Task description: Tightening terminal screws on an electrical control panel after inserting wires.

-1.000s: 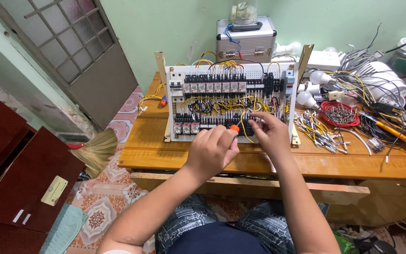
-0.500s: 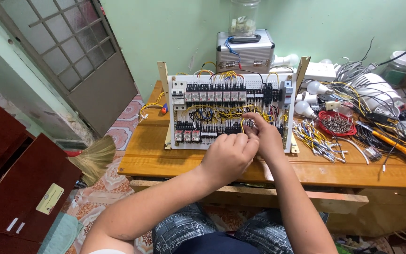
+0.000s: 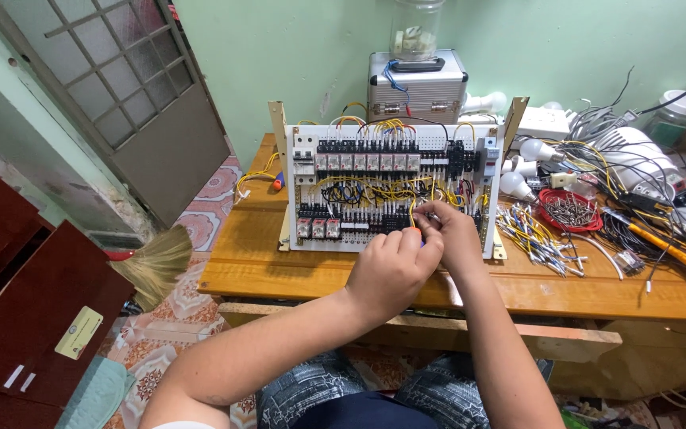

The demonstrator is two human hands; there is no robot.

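A white wiring panel [image 3: 432, 141] with rows of black relays, breakers and yellow and black wires stands upright on the wooden table [image 3: 263, 266]. Both my hands are at its lower row, right of middle. My left hand [image 3: 395, 270] is closed in a fist around a screwdriver [image 3: 420, 237], of which only a bit of orange and blue shows. My right hand [image 3: 452, 234] pinches the end of a yellow wire [image 3: 412, 208] against the terminals, touching my left hand. The terminals behind my fingers are hidden.
Cut wire pieces [image 3: 533, 234], a red tray of screws [image 3: 569, 210], light bulbs [image 3: 518, 187] and an orange-handled tool [image 3: 664, 245] lie to the right. A metal case [image 3: 417, 87] with a jar [image 3: 416, 28] stands behind the panel. Broom [image 3: 152, 262] and red cabinet [image 3: 25, 318] at left.
Both hands have stayed together at the panel's lower row while my head moved closer. The orange screwdriver handle, plainly seen between my hands before, is now mostly hidden in my left fist.
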